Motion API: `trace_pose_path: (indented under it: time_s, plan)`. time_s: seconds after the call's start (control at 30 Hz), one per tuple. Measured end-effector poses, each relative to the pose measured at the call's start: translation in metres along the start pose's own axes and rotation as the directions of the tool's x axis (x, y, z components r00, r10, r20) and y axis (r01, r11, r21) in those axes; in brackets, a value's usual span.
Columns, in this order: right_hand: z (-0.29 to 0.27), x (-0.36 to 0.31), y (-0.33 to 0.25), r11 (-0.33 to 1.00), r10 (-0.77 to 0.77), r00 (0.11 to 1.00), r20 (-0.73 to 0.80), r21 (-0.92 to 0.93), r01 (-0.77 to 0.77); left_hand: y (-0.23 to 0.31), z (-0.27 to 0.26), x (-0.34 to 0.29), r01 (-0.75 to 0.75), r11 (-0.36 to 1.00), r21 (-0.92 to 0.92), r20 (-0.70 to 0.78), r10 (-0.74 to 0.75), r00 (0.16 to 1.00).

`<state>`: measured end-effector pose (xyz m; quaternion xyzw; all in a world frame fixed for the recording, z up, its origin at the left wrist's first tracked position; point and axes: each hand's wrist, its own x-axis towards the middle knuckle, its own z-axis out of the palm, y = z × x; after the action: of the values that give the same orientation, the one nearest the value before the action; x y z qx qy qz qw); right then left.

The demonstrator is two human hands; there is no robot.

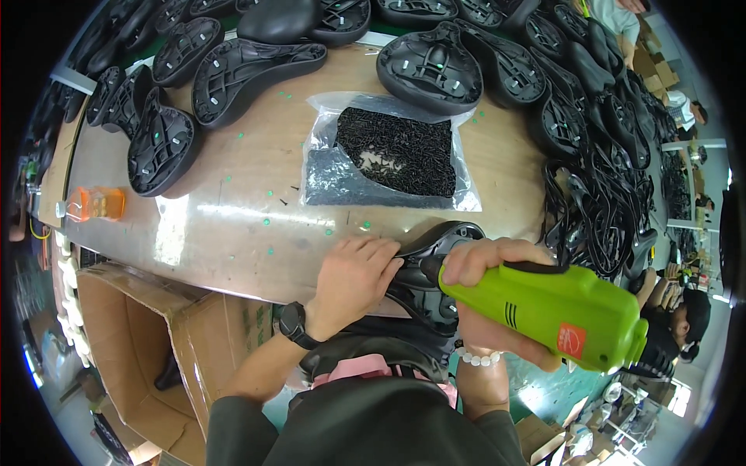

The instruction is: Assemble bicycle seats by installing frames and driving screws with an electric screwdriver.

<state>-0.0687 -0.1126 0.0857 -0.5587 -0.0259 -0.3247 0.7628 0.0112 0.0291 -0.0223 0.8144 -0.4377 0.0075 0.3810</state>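
Note:
My right hand (497,268) is wrapped around a lime-green power screwdriver (544,311). The tool lies nearly level, its black nose (431,269) pointing left over a black bicycle saddle (447,231) at the table's front edge, close to my body. With bent fingers, my left hand (356,273) grips the left side of this saddle, just beside the tool's nose. The tip of the tool and what it touches are hidden. Beyond my hands, an opened clear plastic bag (318,175) holds a mass of small black screws (396,147).
Upturned black saddles (249,74) crowd the far side of the table (256,171). A heap of black saddle-shaped frames (598,202) lies at right. An orange container (101,203) stands at left, above an open cardboard box (148,342). Other people (688,318) are at far right.

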Motion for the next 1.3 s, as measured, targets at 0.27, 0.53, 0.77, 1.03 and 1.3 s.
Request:
trace_pose_path:
  time_s: [0.27, 0.53, 0.77, 1.03, 1.3]
  plan:
    - [0.003, 0.005, 0.005, 0.973, 0.162, 0.986, 0.044, -0.171, -0.153, -0.002, 0.0, -0.001, 0.04, 0.997, -0.062, 0.015, -0.039, 0.999]
    - [0.0, 0.008, 0.005, 0.899, 0.308, 0.951, 0.042, -0.341, -0.276, -0.001, 0.002, -0.001, 0.039, 0.997, -0.06, 0.01, -0.038, 0.999]
    - [0.002, 0.01, 0.025, 0.963, 0.075, 0.979, 0.189, -0.27, -0.022, -0.004, 0.005, -0.003, 0.04, 0.996, -0.086, -0.002, -0.04, 0.999]
    - [-0.016, 0.008, -0.004, 0.986, 0.04, 0.952, 0.303, -0.164, 0.011, 0.003, 0.001, 0.0, 0.068, 0.996, -0.053, 0.016, -0.067, 0.998]
    - [-0.02, -0.002, -0.038, 0.992, -0.043, 0.983, 0.181, -0.112, 0.064, -0.083, -0.007, 0.091, 0.094, 0.876, 0.473, -0.167, -0.015, 0.986]
